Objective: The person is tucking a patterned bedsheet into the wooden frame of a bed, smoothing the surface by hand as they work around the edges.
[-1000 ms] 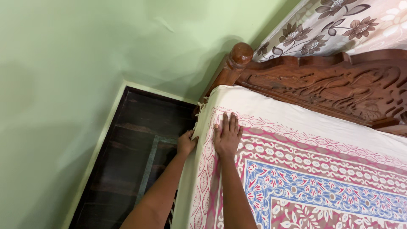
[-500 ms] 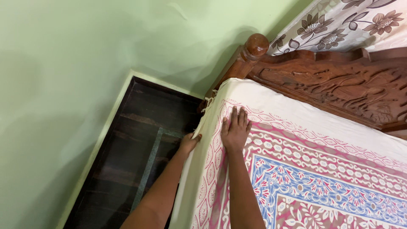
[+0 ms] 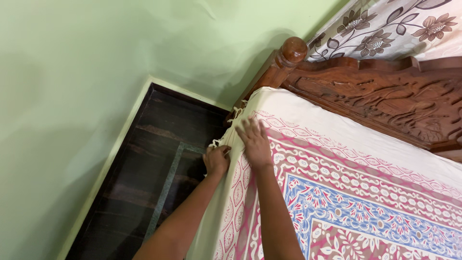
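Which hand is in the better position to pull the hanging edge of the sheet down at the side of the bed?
The left hand, probably: it already grips the fringed side edge of the cream, pink and blue patterned cotton bedsheet. The right hand only lies flat on top.

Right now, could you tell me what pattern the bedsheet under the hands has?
Cream bedsheet with pink and blue floral borders; head view.
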